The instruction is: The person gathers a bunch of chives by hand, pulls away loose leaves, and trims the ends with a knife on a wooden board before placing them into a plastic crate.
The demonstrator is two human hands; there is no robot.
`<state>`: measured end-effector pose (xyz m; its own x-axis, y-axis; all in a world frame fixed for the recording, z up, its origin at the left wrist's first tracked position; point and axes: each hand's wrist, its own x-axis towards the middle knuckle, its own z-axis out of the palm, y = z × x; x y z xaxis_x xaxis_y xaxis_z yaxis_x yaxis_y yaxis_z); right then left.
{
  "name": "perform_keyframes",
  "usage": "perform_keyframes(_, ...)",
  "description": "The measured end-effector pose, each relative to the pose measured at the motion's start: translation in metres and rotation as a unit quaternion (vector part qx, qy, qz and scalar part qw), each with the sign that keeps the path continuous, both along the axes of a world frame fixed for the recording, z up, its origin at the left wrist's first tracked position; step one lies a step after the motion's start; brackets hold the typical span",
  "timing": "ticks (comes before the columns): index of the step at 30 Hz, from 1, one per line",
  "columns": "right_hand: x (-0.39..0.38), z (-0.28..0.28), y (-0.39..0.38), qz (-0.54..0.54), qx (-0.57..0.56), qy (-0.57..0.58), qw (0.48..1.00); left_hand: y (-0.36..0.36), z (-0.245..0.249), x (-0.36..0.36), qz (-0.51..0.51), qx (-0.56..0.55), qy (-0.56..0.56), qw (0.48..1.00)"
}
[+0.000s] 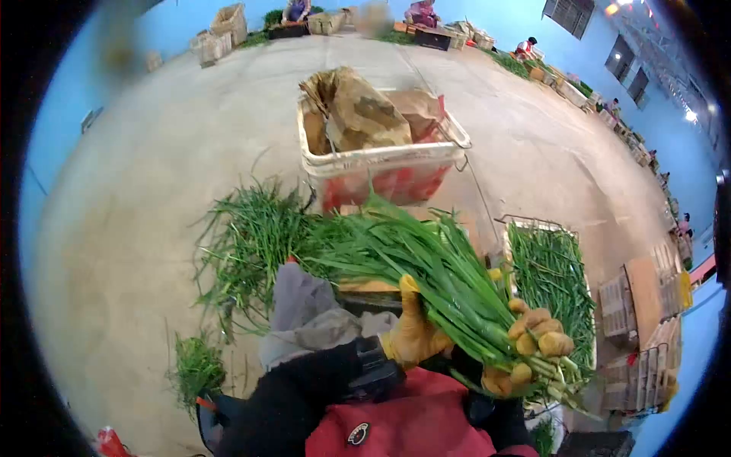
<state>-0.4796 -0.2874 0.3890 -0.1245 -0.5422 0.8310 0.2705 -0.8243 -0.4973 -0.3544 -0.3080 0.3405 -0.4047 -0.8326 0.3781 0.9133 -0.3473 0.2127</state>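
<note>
A large bundle of long green leafy stalks (426, 263) lies across in front of me, its pale stem ends pointing to the lower right. My right hand (533, 339), in a soiled yellow glove, is wrapped round the stems near those ends. Against the underside of the bundle rests my left hand (417, 331), also in a yellow glove, with its thumb up beside the leaves; its other fingers are mostly hidden. A loose heap of greens (251, 236) lies left of the bundle. Just right of it stands a crate of greens (552, 282).
A white crate (381, 158) holding brown sacking stands ahead. A small pile of greens (198, 364) is on the floor at lower left. Stacked crates (636, 381) stand at the right. Several people sit by greens and crates along the far and right walls.
</note>
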Motion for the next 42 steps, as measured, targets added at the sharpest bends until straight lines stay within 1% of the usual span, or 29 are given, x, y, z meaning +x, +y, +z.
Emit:
perform_keyframes(1,-0.001,0.002,0.003,0.022,0.0,0.0,1.0,-0.004,0.005,0.01,0.007,-0.016,0.018,1.0)
perform_keyframes(2,0.004,0.002,0.004,0.044,-0.002,-0.006,0.999,-0.007,0.015,0.023,0.063,-0.017,-0.013,0.998)
perform_keyframes(5,0.009,-0.007,0.006,0.026,0.028,-0.058,0.998,-0.012,0.012,0.031,0.106,0.02,-0.003,0.994)
perform_keyframes(8,0.004,-0.012,0.005,0.029,0.051,-0.08,0.995,-0.029,-0.003,0.039,0.15,0.02,-0.019,0.988)
perform_keyframes(10,0.001,-0.016,0.003,0.022,0.089,-0.117,0.989,-0.037,0.004,0.046,0.156,0.006,-0.011,0.988)
perform_keyframes(13,-0.01,-0.022,0.002,0.011,0.177,-0.182,0.967,-0.054,0.002,0.053,0.211,-0.06,-0.053,0.974)
perform_keyframes(14,-0.024,-0.04,-0.008,0.048,0.172,-0.201,0.963,-0.058,-0.004,0.053,0.235,-0.026,-0.045,0.97)
perform_keyframes(17,-0.03,-0.05,-0.014,0.011,0.235,-0.23,0.944,-0.048,0.014,0.063,0.293,-0.004,-0.132,0.947)
perform_keyframes(19,-0.034,-0.069,-0.022,0.024,0.286,-0.263,0.921,-0.052,0.004,0.072,0.258,-0.043,-0.116,0.958)
perform_keyframes(21,-0.04,-0.088,-0.027,0.026,0.34,-0.307,0.889,-0.064,-0.021,0.083,0.189,-0.098,-0.099,0.972)
perform_keyframes(22,-0.041,-0.091,-0.028,0.02,0.359,-0.299,0.884,-0.071,-0.059,0.096,0.21,-0.026,-0.111,0.971)
perform_keyframes(23,-0.04,-0.095,-0.029,0.01,0.377,-0.292,0.879,-0.071,-0.061,0.101,0.211,-0.026,-0.133,0.968)
perform_keyframes(24,-0.041,-0.105,-0.029,0.041,0.386,-0.305,0.87,-0.071,-0.064,0.105,0.212,-0.025,-0.154,0.965)
perform_keyframes(25,-0.042,-0.119,-0.028,0.074,0.392,-0.318,0.86,-0.063,-0.032,0.101,0.199,-0.096,-0.176,0.959)
perform_keyframes(26,-0.042,-0.137,-0.027,0.045,0.4,-0.339,0.85,-0.061,-0.024,0.099,0.21,-0.1,-0.224,0.946)
perform_keyframes(27,-0.042,-0.155,-0.028,0.021,0.408,-0.36,0.839,-0.06,-0.025,0.097,0.225,-0.106,-0.273,0.929)
perform_keyframes(29,-0.043,-0.185,-0.029,0.034,0.444,-0.385,0.808,-0.064,-0.032,0.096,0.203,-0.146,-0.323,0.913)
perform_keyframes(30,-0.042,-0.183,-0.026,0.036,0.461,-0.384,0.799,-0.068,-0.019,0.091,0.236,-0.253,-0.369,0.862)
perform_keyframes(31,-0.041,-0.182,-0.024,0.041,0.477,-0.382,0.79,-0.073,-0.021,0.086,0.218,-0.297,-0.32,0.873)
perform_keyframes(33,-0.04,-0.19,-0.02,0.074,0.506,-0.422,0.748,-0.066,-0.013,0.075,0.22,-0.323,-0.339,0.856)
perform_keyframes(34,-0.042,-0.208,-0.021,0.063,0.505,-0.38,0.772,-0.061,-0.01,0.069,0.196,-0.312,-0.336,0.867)
perform_keyframes(35,-0.044,-0.227,-0.021,0.053,0.504,-0.335,0.794,-0.057,-0.006,0.064,0.193,-0.308,-0.359,0.86)
perform_keyframes(36,-0.043,-0.212,-0.017,0.072,0.531,-0.447,0.717,-0.053,-0.002,0.059,0.192,-0.304,-0.382,0.851)
perform_keyframes(37,-0.047,-0.217,-0.014,0.017,0.538,-0.368,0.758,-0.047,0.002,0.053,0.193,-0.299,-0.406,0.842)
perform_keyframes(38,-0.05,-0.23,-0.011,-0.036,0.54,-0.285,0.791,-0.036,0.008,0.042,0.257,-0.26,-0.425,0.828)
perform_keyframes(39,-0.06,-0.259,-0.017,-0.05,0.575,-0.28,0.767,-0.041,0.009,0.044,0.225,-0.317,-0.412,0.824)
perform_keyframes(40,-0.068,-0.26,-0.023,-0.063,0.608,-0.276,0.742,-0.052,0.01,0.048,0.19,-0.373,-0.397,0.817)
perform_keyframes(41,-0.082,-0.262,-0.013,-0.034,0.673,-0.281,0.684,-0.052,0.007,0.045,0.186,-0.38,-0.408,0.809)
perform_keyframes(42,-0.095,-0.295,-0.018,-0.134,0.653,-0.184,0.722,-0.051,0.004,0.042,0.181,-0.388,-0.419,0.801)
